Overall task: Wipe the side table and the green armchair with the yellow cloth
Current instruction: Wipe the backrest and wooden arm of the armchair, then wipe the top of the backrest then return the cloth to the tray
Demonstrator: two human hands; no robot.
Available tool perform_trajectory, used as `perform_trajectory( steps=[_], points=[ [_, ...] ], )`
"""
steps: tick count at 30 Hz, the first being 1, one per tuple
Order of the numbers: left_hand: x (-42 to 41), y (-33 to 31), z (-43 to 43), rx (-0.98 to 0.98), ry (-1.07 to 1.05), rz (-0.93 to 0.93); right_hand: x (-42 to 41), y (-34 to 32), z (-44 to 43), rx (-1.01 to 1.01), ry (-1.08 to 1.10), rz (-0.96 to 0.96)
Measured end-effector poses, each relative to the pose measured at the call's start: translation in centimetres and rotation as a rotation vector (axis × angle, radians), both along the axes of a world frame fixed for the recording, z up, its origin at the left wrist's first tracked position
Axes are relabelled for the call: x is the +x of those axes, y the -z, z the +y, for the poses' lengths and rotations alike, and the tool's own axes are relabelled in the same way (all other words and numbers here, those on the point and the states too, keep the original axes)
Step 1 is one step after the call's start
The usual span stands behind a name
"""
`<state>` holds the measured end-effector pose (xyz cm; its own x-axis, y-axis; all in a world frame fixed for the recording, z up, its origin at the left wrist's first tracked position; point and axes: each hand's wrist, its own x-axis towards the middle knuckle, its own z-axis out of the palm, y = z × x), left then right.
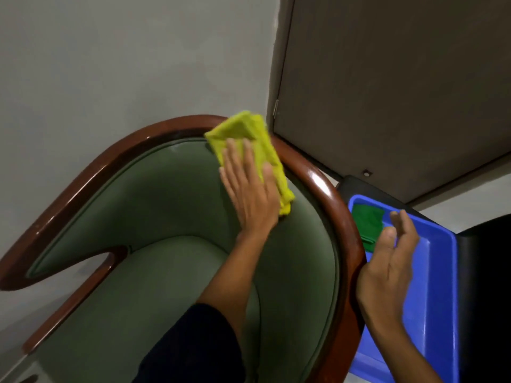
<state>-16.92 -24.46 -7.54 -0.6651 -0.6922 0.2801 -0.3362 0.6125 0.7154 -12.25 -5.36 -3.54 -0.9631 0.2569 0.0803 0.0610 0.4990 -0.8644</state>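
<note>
The green armchair [171, 205] with a glossy brown wooden rim fills the lower left. My left hand [249, 189] presses the folded yellow cloth [249, 134] flat against the top of the backrest, where the padding meets the wooden rim. The cloth lies partly over the rim. My right hand [390, 261] hovers to the right of the chair with fingers spread and nothing in it, above the blue tray. The dark side table [348, 183] is mostly hidden under the tray.
A blue plastic tray [437, 272] holding a green cloth [367, 219] sits on the side table, right of the chair. A grey wall stands behind the chair, and a door [387, 92] at the upper right. A dark object [486, 272] fills the right edge.
</note>
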Motion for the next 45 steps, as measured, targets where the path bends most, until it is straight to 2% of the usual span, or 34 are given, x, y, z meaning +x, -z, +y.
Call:
perform_trajectory(
  steps=[2, 5, 7, 11, 12, 14, 16, 19, 23, 25, 28, 32, 34, 36, 38, 40, 41, 43, 44, 45],
  points=[
    [-1.3, -0.6, -0.8, 0.285, -0.232, 0.021, 0.2, -0.1, -0.1, 0.006, -0.019, 0.002],
    [-2.1, -1.3, 0.1, 0.363, -0.285, -0.031, 0.4, -0.3, -0.2, 0.003, -0.044, 0.014],
    [-0.6, -1.1, 2.3, 0.284, -0.134, -0.121, 0.4, -0.3, -0.2, 0.009, -0.048, 0.017],
    [6.9, -0.8, 8.0, 0.178, 0.369, -0.189, 0.4, -0.6, -0.2, 0.011, -0.06, 0.025],
    [8.7, -0.8, 9.0, 0.218, 0.47, -0.169, 0.3, -0.7, -0.2, 0.005, -0.063, 0.033],
    [11.9, -1.1, 10.4, 0.441, 0.525, -0.083, 0.4, -0.9, -0.1, -0.009, -0.066, 0.069],
    [14.4, -1.3, 11.1, 0.598, 0.447, -0.038, 1.2, -1.1, 0.2, 0.013, -0.051, 0.116],
    [16.5, -1.1, 11.2, 0.707, 0.187, -0.05, 4.5, -1.3, 1.2, 0.065, -0.03, 0.176],
    [17.4, -1.3, 9.6, 1.215, -0.004, -0.249, 10.7, -0.8, 3.0, 0.172, -0.102, 0.174],
    [18.3, -1.6, 9.5, 1.269, -0.006, -0.237, 12.9, -0.5, 3.7, 0.217, -0.185, 0.107],
    [20.2, -2.7, 11.0, 1.124, 0.031, -0.239, 14.2, 0.0, 4.1, 0.22, -0.276, -0.051],
    [23.0, -3.6, 14.1, 0.636, 0.114, -0.073, 13.1, 0.1, 4.8, -0.014, -0.119, -0.148],
    [23.7, -3.4, 14.8, 0.513, 0.189, -0.115, 12.3, 0.0, 5.2, -0.077, -0.058, -0.167],
    [23.7, -3.6, 14.4, 0.642, 0.159, -0.18, 12.1, -0.1, 5.5, -0.105, -0.03, -0.186],
    [23.4, -4.6, 13.6, 0.935, 0.009, -0.054, 12.6, -0.2, 6.1, -0.176, -0.065, -0.217],
    [22.8, -6.2, 13.6, 1.108, -0.041, 0.099, 13.5, 0.1, 7.3, -0.285, -0.175, -0.289],
    [22.4, -6.8, 14.1, 1.121, -0.016, 0.134, 14.0, 0.4, 8.4, -0.404, -0.223, -0.37],
    [21.7, -8.3, 16.3, 1.089, 0.094, 0.13, 14.3, 0.8, 11.2, -0.78, -0.293, -0.669],
    [21.2, -8.7, 17.9, 1.088, 0.139, 0.099, 14.4, 0.6, 12.6, -0.895, -0.373, -0.728],
    [20.7, -9.0, 19.6, 1.101, 0.162, 0.069, 13.4, -0.6, 14.3, -0.938, -0.354, -0.65]
  ],
)
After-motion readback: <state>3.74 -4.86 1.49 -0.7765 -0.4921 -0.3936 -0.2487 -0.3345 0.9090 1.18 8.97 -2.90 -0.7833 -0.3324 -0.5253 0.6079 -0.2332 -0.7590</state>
